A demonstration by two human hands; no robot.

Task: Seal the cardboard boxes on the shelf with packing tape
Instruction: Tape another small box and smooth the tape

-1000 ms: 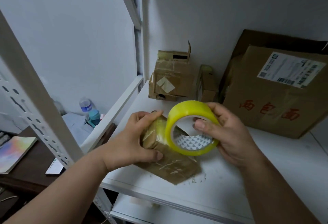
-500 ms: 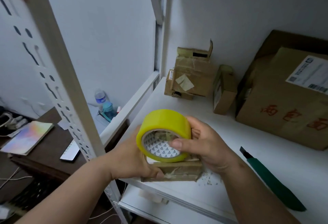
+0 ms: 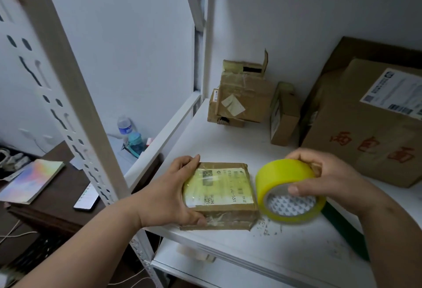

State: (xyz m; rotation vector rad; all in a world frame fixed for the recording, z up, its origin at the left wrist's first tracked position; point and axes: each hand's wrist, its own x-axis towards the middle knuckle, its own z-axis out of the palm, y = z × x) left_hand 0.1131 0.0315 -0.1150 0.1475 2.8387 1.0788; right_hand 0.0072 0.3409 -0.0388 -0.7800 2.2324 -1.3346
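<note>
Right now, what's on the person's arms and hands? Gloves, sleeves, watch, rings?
Nothing visible. Both forearms are bare as far as the frame edge, with no sleeve in view. The left hand and right hand wear no gloves. No watch, band or strap shows at either wrist, and no ring on the fingers that can be seen. Nails are short and unpainted.

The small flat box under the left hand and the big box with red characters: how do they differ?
The small flat box lies flat at the front edge of the shelf, gripped by the left hand; the big box stands at the back right, untouched and tilted. The small flat box has yellowish tape across its label; the big box's white label is bare. Both are brown cardboard with printed labels.
</note>
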